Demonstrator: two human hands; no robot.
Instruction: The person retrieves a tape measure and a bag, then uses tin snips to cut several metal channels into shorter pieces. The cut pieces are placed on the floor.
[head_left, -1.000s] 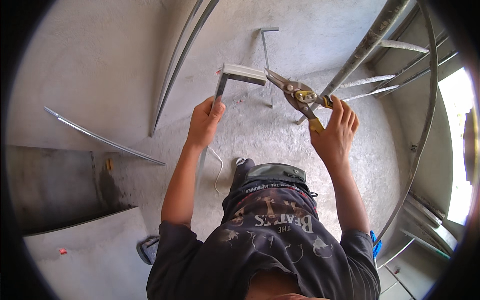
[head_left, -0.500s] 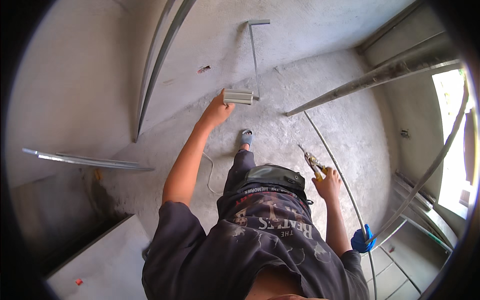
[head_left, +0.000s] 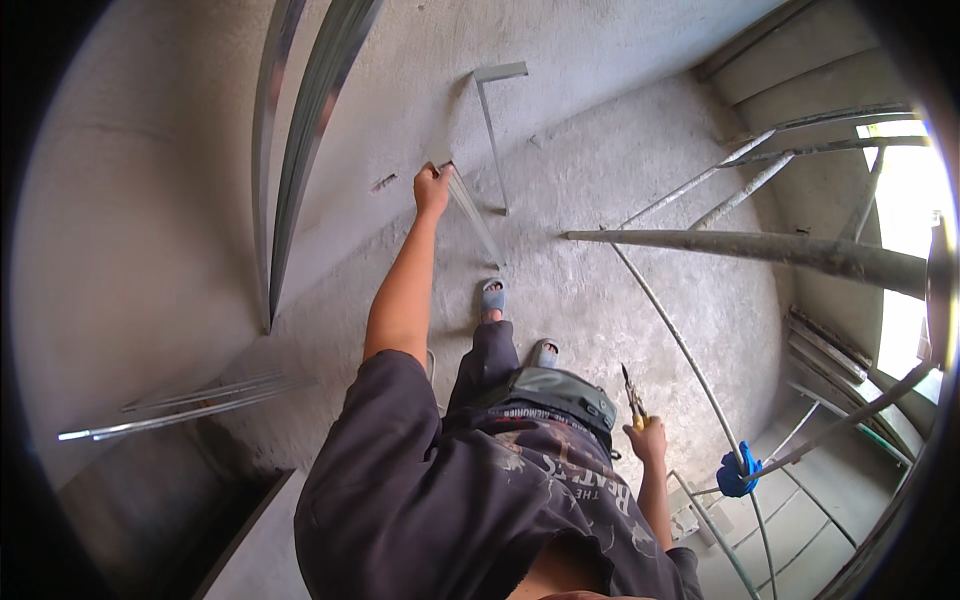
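Observation:
My left hand (head_left: pixel 433 188), arm stretched forward, is closed on the upper end of a pale metal channel (head_left: pixel 470 212). The channel slants down toward the floor, its lower end just ahead of my sandalled foot (head_left: pixel 493 296). Near my right hip, my right hand (head_left: pixel 646 440) grips the yellow handles of a pair of tin snips (head_left: pixel 634 402). Their dark jaws point away from me. Beyond the held channel, a bent metal channel (head_left: pixel 492 135) leans on the wall, its short arm turned to the right at the top.
Long metal channels (head_left: pixel 308 150) lean on the left wall; more metal strips (head_left: pixel 190 403) jut out lower left. On the right stands pipe scaffolding (head_left: pixel 760 243), with a blue bundle (head_left: pixel 738 470) on one thin pipe. A pale board (head_left: pixel 255 545) lies lower left.
My left hand has moved forward, and the channel has gone from pointing sideways to hanging down toward the floor. The snips have swung to point more straight ahead. My view has shifted.

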